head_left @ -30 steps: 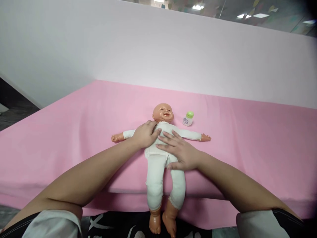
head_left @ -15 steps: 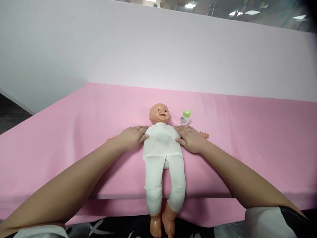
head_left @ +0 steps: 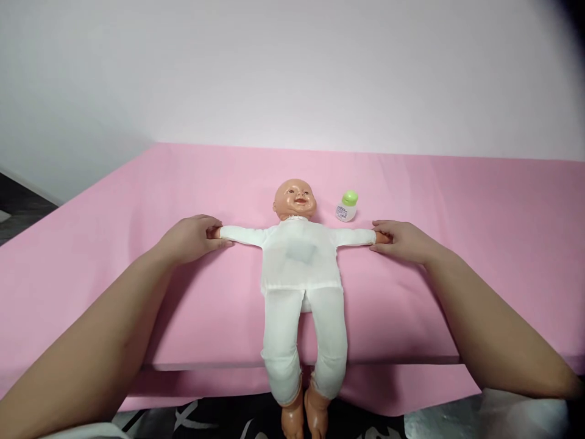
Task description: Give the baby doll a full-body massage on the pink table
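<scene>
A baby doll [head_left: 300, 259] in a white cloth top and trousers lies on its back, arms stretched out to both sides. My left hand [head_left: 194, 239] is wrapped around the doll's hand on the left, thumb along the near side of the wrist. On the other side, my right hand [head_left: 404, 241] grips the doll's other hand, fingers over the top and thumb below. Both doll hands are mostly covered. A small clear bottle with a green cap [head_left: 347, 207] stands beside the doll's head, behind the right sleeve.
A pink sheet [head_left: 205, 317] covers the table and hangs over its front edge. The doll's feet [head_left: 317, 414] stick out past that edge, above my dark patterned clothing. A white wall or panel [head_left: 292, 73] rises along the back.
Both my hands have slid outward from the doll's shoulders along its arms to its hands. The doll's sleeves are now uncovered. The view has tilted down slightly.
</scene>
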Available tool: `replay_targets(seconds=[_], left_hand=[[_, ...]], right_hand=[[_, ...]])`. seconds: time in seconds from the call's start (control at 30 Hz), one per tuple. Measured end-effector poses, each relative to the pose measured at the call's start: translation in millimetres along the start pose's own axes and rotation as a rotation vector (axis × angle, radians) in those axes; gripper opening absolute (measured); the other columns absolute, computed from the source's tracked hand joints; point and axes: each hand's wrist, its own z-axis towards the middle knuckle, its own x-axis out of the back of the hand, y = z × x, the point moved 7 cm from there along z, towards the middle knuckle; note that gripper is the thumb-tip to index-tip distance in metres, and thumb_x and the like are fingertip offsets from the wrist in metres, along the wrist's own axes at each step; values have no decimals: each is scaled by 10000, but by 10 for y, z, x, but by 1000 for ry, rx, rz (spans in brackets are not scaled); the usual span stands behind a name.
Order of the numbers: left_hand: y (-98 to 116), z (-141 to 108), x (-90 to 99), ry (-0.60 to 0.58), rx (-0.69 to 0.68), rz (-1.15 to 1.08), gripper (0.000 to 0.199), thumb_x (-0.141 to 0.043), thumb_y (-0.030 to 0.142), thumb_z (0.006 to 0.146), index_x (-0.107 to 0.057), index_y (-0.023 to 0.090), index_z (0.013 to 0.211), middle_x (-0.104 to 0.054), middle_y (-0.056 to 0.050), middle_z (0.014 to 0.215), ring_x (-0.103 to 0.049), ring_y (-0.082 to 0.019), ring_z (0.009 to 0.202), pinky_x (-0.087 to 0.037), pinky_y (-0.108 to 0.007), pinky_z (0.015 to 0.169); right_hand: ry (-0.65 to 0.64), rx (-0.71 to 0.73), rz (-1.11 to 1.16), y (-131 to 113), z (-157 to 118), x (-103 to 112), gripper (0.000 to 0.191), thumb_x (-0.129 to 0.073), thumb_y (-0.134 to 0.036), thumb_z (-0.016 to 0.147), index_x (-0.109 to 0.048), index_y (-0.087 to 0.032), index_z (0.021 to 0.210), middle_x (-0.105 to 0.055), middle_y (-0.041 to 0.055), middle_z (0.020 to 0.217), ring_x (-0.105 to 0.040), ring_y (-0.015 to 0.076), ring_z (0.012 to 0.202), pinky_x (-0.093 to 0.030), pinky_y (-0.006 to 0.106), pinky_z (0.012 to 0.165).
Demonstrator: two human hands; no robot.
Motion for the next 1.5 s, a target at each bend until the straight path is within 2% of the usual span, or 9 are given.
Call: replay_targets(seconds=[0.1,0.23,0.47,0.63,0.73,0.83,1.07,1.3,1.5], left_hand=[[-38,-38,58,59,77,-138,614,-897,716,699,-785,287,1124,-798,-70,1075,-730,-313,958,-525,-377,761],[-1,-129,122,182,170,-432,609,-972,609,668,-792,280,1149,-800,-55,1060,-715,-267,928,-528,-347,760],[-58,-23,-97,194,187,-1051,683,-951,306,646,-713,184,1275,-703,-21,890,-595,-136,641,-454,-292,610],[-80,35,-192,182,217,-1291,510,-890,166,668,-739,138,1155,-733,-56,935,-641,-132,691,-499,-280,638],[-56,42,-198,178,224,-1322,395,-870,134,683,-744,137,1056,-757,-68,950,-661,-130,695,-538,-276,658],[-53,47,-211,178,262,-1288,298,-844,137,722,-736,145,999,-773,-78,938,-652,-125,653,-544,-269,625],[-46,54,-204,276,290,-1156,104,-770,235,895,-720,148,927,-712,-54,725,-661,-160,587,-557,-287,585],[-90,82,-228,322,321,-1130,100,-723,238,928,-753,144,946,-719,-60,736,-671,-172,576,-582,-303,562],[-75,77,-220,265,352,-1101,228,-631,138,967,-787,91,1126,-733,-71,756,-687,-170,605,-617,-316,616]], right_hand=[[63,-64,108,42,-5,76,434,-881,-555,787,-815,-296,1129,-783,77,1328,-740,389,1196,-596,466,926],[76,-171,231,128,-21,107,493,-983,-583,677,-802,-294,1033,-781,33,974,-711,283,901,-539,392,755],[138,-220,824,351,85,-41,546,-993,-501,726,-815,-287,1195,-734,40,883,-605,176,688,-489,306,557],[182,-182,1210,374,216,-129,395,-955,-405,726,-811,-252,1060,-683,43,837,-529,150,607,-481,288,461],[111,-211,1234,321,234,-197,345,-915,-385,765,-822,-217,1051,-744,91,948,-548,149,630,-504,284,471],[66,-281,1258,281,214,-270,364,-940,-294,735,-825,-178,1060,-773,110,1013,-474,95,586,-417,228,430],[131,-271,1295,249,274,-270,359,-974,-235,679,-787,-187,982,-777,74,953,-446,65,555,-366,198,436],[254,-235,1203,216,283,-258,327,-962,-420,804,-735,-198,880,-806,79,937,-437,59,496,-313,217,406],[313,-282,1133,187,294,-262,237,-879,-383,942,-780,-170,907,-682,40,688,-457,80,486,-361,207,407]])
